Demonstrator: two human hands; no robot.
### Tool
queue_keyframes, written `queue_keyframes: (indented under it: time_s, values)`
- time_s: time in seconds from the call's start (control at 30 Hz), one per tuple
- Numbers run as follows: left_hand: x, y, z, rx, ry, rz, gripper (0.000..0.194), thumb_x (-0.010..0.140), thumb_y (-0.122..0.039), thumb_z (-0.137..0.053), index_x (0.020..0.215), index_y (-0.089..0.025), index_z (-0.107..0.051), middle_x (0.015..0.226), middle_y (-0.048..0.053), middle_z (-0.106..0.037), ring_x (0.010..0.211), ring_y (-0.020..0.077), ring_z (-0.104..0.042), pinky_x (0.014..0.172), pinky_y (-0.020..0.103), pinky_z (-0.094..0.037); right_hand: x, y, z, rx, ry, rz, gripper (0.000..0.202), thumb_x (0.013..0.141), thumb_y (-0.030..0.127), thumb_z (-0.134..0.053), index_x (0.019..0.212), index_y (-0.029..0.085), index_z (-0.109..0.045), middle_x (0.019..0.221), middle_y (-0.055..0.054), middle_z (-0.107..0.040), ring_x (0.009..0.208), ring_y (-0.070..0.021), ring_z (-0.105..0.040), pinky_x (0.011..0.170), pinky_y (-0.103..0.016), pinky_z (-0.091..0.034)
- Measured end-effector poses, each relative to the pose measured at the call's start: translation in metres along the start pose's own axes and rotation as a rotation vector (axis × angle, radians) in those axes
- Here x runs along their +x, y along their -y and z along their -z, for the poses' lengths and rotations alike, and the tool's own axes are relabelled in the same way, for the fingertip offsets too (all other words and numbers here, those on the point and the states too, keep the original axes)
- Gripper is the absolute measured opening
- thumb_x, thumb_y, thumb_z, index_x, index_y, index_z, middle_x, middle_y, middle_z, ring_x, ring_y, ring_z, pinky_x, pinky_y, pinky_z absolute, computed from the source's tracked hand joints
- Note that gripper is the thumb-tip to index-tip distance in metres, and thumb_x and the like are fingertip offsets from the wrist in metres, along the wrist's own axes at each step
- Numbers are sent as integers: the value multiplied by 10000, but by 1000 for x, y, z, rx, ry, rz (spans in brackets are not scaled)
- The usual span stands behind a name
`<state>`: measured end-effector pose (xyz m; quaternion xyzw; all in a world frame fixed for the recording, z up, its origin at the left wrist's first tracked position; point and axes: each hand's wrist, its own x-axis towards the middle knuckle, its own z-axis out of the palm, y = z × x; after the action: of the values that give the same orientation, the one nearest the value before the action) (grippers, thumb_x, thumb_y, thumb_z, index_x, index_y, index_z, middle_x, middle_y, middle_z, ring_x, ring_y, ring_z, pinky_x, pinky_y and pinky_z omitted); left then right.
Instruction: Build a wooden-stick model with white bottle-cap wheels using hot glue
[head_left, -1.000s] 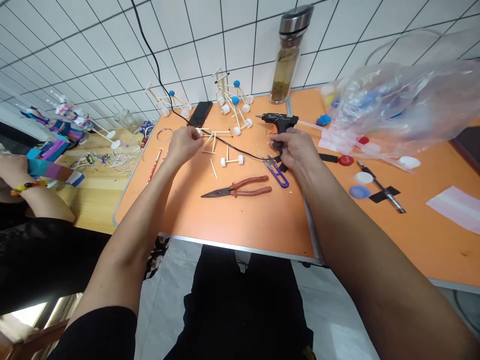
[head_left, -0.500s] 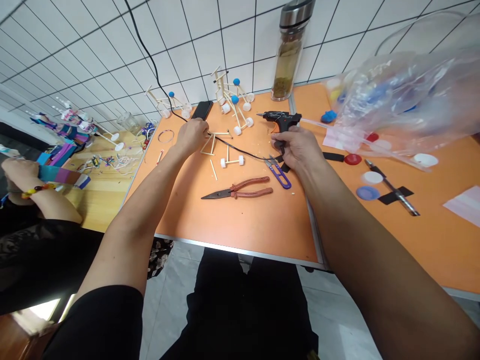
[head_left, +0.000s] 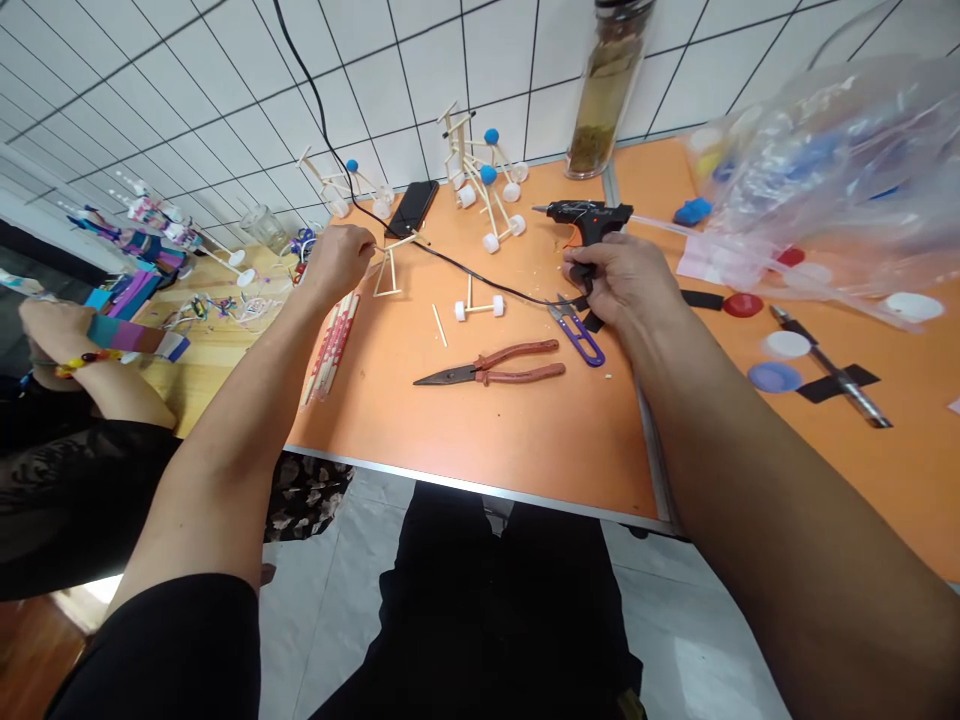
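Table (head_left: 525,440): one, orange, across the middle of the frame. Pale front edge runs through lower centre; a seam crosses it right of centre. Orange surface shows between the pliers and the front edge, the widest stretch for moving.

Bag (head_left: 832,190): one, clear plastic, upper right; limits room on that side.

Bottle (head_left: 604,110): one, top centre-right, its base near the wall.

Hands: two. Right hand (head_left: 630,275), right of centre, fingers wrapped round the handle of the glue gun (head_left: 589,215); one gun, nozzle toward the left of the frame, raised over the table. Left hand (head_left: 337,262), left of centre, fingertips pinching the frame (head_left: 388,272); one frame, sticks joined, upper centre-left.

Pliers (head_left: 517,362): one pair, centre, handles spread.

Phone (head_left: 414,207): one, upper centre-left, behind the cable (head_left: 491,281).

Red-marked sticks (head_left: 330,350): one bundle beside the left forearm; number not countable.

Pen (head_left: 847,375): one, right, across black tape.

Snips (head_left: 581,338): one, just right of the pliers.

Axle (head_left: 480,309): one, two white wheels, above the pliers.

Blue balls (head_left: 489,175): three, on stick models upper centre and upper left.

Loose stick (head_left: 439,326): one, between pliers and frame.
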<state>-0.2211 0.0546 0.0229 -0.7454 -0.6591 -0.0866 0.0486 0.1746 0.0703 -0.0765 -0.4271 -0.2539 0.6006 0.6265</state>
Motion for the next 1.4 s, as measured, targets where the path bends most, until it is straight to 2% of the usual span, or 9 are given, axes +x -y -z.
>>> queue_keyframes:
  time_s: [0.27,0.67,0.8,0.87,0.93,1.0,1.07,1.17,1.4]
  values:
    - [-7,5,7,137,60,109,375,980,-221,-544,1155,-187,-874,1260,199,-842,1204,370,-743,1028,465,-510,1,0,0,-25,-13,-5,479,759,-161,-662,613,244,-452,612,10,-602,551,-109,-610,457,-163,-556]
    - [-5,7,4,156,82,146,407,1003,-222,-548,1277,-209,-849,1388,181,-799,1346,397,-690,1050,478,-495,-9,7,-4,-7,-17,-27,492,745,-182,-644,584,243,-453,593,15,-571,558,-115,-598,467,-171,-572]
    - [-27,-23,9,51,-102,191,291,998,-222,-599,1189,-229,-818,1437,172,-752,1280,366,-700,1031,460,-507,-10,8,-5,-21,-4,-19,491,757,-172,-643,575,238,-444,592,10,-572,548,-111,-587,462,-172,-556]
    - [-43,-50,5,-12,-154,227,208,987,-227,-602,1033,-204,-804,1253,166,-796,1160,339,-723,967,439,-512,-11,9,-6,-26,-3,-20,488,756,-176,-637,582,236,-441,588,13,-570,543,-112,-590,457,-171,-545]
    - [-57,-77,-3,-133,-21,251,133,937,-246,-661,852,-194,-749,987,125,-797,953,288,-725,857,403,-498,-12,10,-6,-36,-7,-23,486,754,-176,-634,588,235,-435,582,18,-567,538,-110,-585,450,-168,-537]
    - [-65,-100,-13,-251,110,262,210,936,-328,-702,773,-196,-707,883,101,-775,860,262,-702,798,389,-478,-12,9,-6,-44,-7,-19,486,753,-171,-634,585,234,-424,578,18,-566,537,-106,-577,450,-164,-535]
    - [-67,-115,-21,-272,115,306,255,932,-390,-732,766,-201,-699,868,97,-773,844,266,-686,777,393,-468,-12,8,-6,-42,-2,-10,492,750,-166,-637,575,235,-413,573,16,-559,546,-105,-578,454,-161,-538]
    - [-62,-123,-28,-270,98,297,200,901,-342,-745,761,-212,-686,883,96,-785,860,271,-680,782,397,-469,-11,7,-4,-36,7,-4,501,753,-159,-633,564,241,-398,561,17,-535,552,-106,-577,452,-163,-533]
    - [-61,-117,-23,-200,124,281,127,866,-257,-716,755,-224,-664,916,112,-796,911,290,-697,799,394,-492,-6,4,-4,-28,4,-8,516,712,-159,-677,604,247,-379,598,28,-522,564,-103,-573,450,-167,-527]
